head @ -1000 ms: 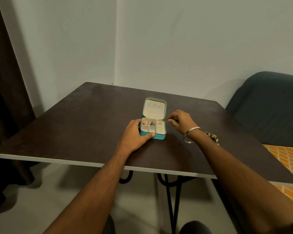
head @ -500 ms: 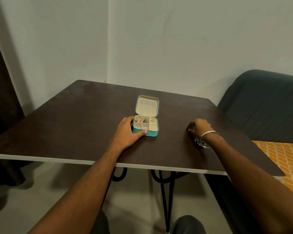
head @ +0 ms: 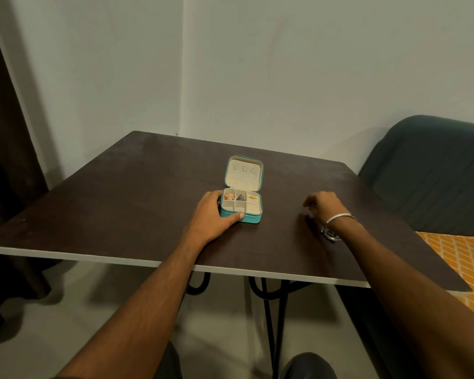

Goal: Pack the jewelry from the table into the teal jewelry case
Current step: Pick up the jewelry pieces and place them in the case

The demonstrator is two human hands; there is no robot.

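The teal jewelry case (head: 253,218) lies open in the middle of the dark table (head: 137,192), its cream lid (head: 244,172) standing up behind it. The back compartments hold a gold piece (head: 229,197), a dark piece (head: 240,198) and a small gold piece (head: 253,197). My left hand (head: 212,213) grips the case's left front corner, thumb along the front wall. My right hand (head: 323,205) hovers right of the case with fingers curled downward; what they hold, if anything, is hidden. A silver piece of jewelry (head: 330,236) lies on the table under that wrist.
A dark upholstered chair (head: 433,170) stands at the right behind the table. An orange patterned fabric (head: 457,258) lies past the table's right edge. The wall is close behind, and a dark curtain (head: 3,160) hangs at the left.
My right hand left the case's right side and moved right to the silver jewelry, where its fingers curl down. My left hand kept its hold on the case.
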